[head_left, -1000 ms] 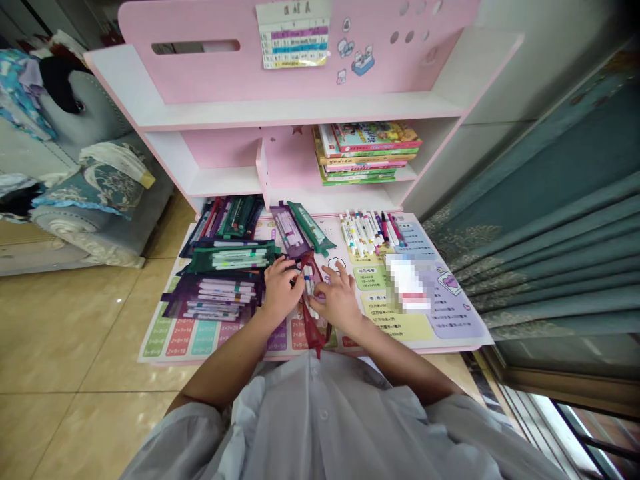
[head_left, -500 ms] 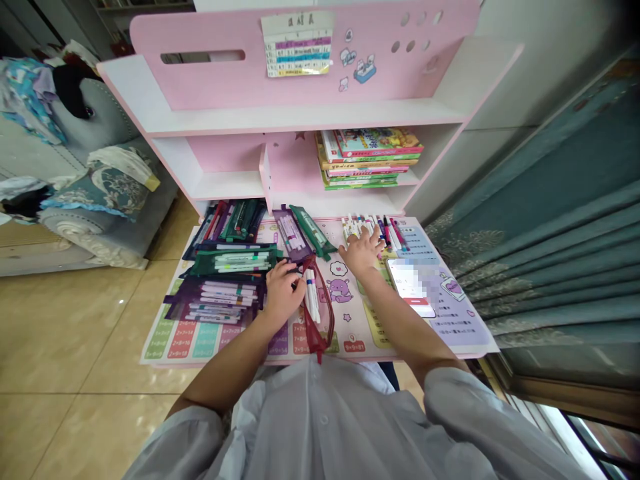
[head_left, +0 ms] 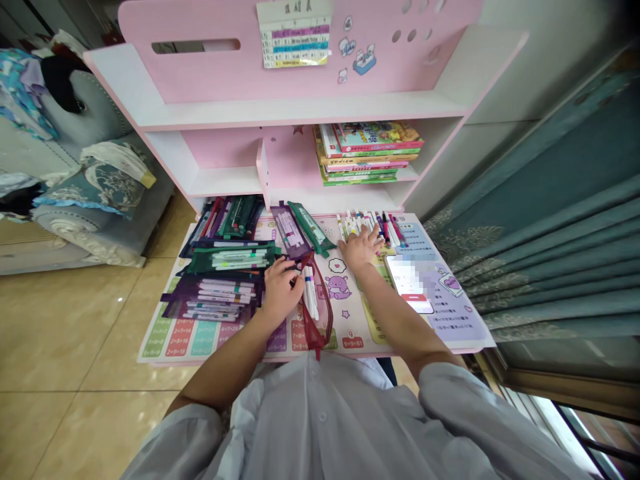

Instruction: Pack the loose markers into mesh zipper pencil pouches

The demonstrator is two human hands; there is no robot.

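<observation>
My left hand (head_left: 281,288) has curled fingers at the left edge of a red mesh pencil pouch (head_left: 316,337). Thumb and fingertips pinch the pouch's edge, partly hidden by the hand itself. Inside that pouch lie several white marker pens (head_left: 310,293). On the right, my right hand (head_left: 360,248) is spread over a row of loose marker pens (head_left: 350,222), its fingertips touching their near ends. Left of my left hand are a green mesh pouch (head_left: 200,261) and a purple mesh pouch (head_left: 175,301), both filled with markers.
More filled pouches (head_left: 240,217) are piled at the back left. A purple pouch (head_left: 289,230) and a green pouch (head_left: 311,225) lie at the back middle. A phone (head_left: 407,283) rests at the right on the printed desk mat (head_left: 350,313). Books (head_left: 370,157) are stacked on the pink shelf.
My right hand has shifted slightly left over the loose markers. My left hand stays at the red pouch. The whole view has moved a little.
</observation>
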